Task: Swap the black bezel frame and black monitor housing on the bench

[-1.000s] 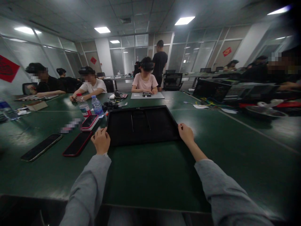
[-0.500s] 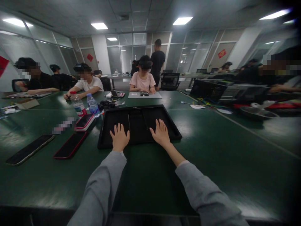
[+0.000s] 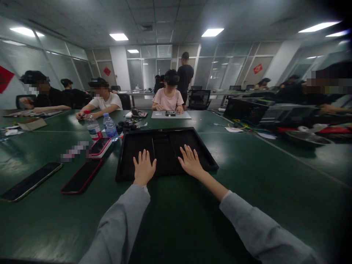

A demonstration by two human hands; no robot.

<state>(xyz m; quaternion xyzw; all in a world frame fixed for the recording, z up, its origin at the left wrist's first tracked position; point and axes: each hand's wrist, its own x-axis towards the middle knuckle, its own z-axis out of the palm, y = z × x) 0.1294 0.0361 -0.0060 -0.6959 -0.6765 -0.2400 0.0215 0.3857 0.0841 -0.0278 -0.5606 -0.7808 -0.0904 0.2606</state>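
Note:
A flat black panel with a raised rim, like a monitor lying face down, rests on the green table in front of me. My left hand lies flat on its near edge, fingers spread. My right hand lies flat beside it on the panel, fingers also stretched out. Both hands hold nothing. Grey sleeves cover my forearms.
Left of the panel lie a red-cased phone, a second phone, a third and two water bottles. Several people sit across and at the left of the table. Dark equipment and cables crowd the right side.
My hands went from gripping the panel's left and right near corners to lying flat on its middle. In the last half second they hardly moved; the view shifted slightly.

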